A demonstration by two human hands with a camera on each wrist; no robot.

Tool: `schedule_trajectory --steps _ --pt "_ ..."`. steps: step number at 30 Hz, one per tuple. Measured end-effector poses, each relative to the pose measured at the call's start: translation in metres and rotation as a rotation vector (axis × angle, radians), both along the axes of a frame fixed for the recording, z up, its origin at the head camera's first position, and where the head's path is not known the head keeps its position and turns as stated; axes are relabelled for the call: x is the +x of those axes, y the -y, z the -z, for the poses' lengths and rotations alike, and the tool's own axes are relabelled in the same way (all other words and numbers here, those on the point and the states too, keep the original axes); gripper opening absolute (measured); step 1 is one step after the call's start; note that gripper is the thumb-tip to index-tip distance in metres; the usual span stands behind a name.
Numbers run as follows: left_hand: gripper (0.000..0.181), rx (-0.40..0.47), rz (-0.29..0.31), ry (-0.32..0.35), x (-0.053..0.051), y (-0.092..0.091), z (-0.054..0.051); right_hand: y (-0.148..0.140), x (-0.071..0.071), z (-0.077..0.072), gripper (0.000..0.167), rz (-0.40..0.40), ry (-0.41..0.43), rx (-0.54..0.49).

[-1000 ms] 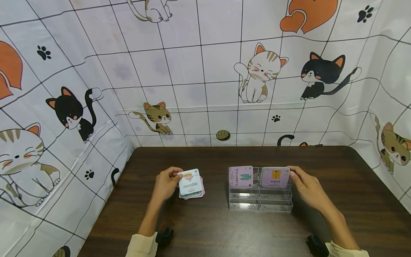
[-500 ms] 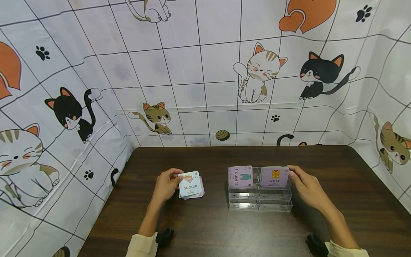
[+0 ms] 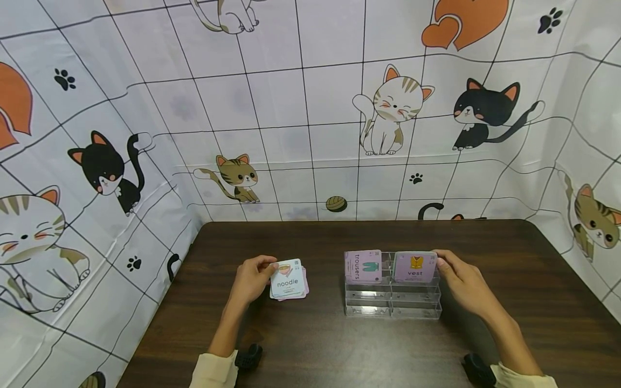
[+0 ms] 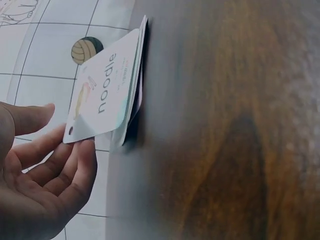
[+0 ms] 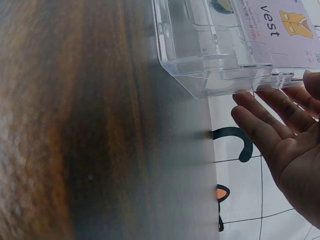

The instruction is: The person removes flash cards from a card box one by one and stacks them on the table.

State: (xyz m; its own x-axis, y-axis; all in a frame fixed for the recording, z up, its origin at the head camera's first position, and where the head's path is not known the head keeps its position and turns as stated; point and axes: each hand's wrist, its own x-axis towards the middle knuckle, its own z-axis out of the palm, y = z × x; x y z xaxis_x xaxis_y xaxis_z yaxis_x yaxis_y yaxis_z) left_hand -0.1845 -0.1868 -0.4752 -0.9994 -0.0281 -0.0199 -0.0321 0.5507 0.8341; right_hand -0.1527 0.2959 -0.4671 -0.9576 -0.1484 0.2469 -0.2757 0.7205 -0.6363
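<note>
A stack of picture cards lies on the table, a white "noodle" card (image 3: 288,281) on top. My left hand (image 3: 252,279) is at its upper left corner. In the left wrist view the fingertips touch the stack's edge, while the thumb (image 4: 37,118) is lifted clear of the card. To the right stands a clear tiered card holder (image 3: 392,310) with a purple "trousers" card (image 3: 363,267) and a purple "vest" card (image 3: 415,268) in its top row. My right hand (image 3: 464,285) rests against the holder's right side by the vest card, fingers loosely extended (image 5: 262,122).
The dark wooden table (image 3: 320,345) carries the stack and the holder a short way apart. Behind and at both sides hangs a white cloth (image 3: 291,108) printed with cats and grid lines. A black band (image 3: 249,357) sits on each wrist.
The top noodle card has settled flatter onto the stack, and my left hand has drawn slightly down with its thumb back toward the card's edge. The right hand stays put.
</note>
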Motion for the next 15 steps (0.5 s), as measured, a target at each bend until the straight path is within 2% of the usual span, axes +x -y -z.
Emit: schedule_trajectory --steps 7,15 --pt "0.030 -0.192 0.000 -0.070 0.0025 -0.0011 -0.0050 0.0003 -0.0002 0.0002 0.033 0.001 -0.005 0.005" --pt "0.030 -0.234 -0.008 -0.095 0.0047 -0.0019 -0.0079 -0.0009 -0.0013 0.0014 0.033 0.002 -0.003 0.005"
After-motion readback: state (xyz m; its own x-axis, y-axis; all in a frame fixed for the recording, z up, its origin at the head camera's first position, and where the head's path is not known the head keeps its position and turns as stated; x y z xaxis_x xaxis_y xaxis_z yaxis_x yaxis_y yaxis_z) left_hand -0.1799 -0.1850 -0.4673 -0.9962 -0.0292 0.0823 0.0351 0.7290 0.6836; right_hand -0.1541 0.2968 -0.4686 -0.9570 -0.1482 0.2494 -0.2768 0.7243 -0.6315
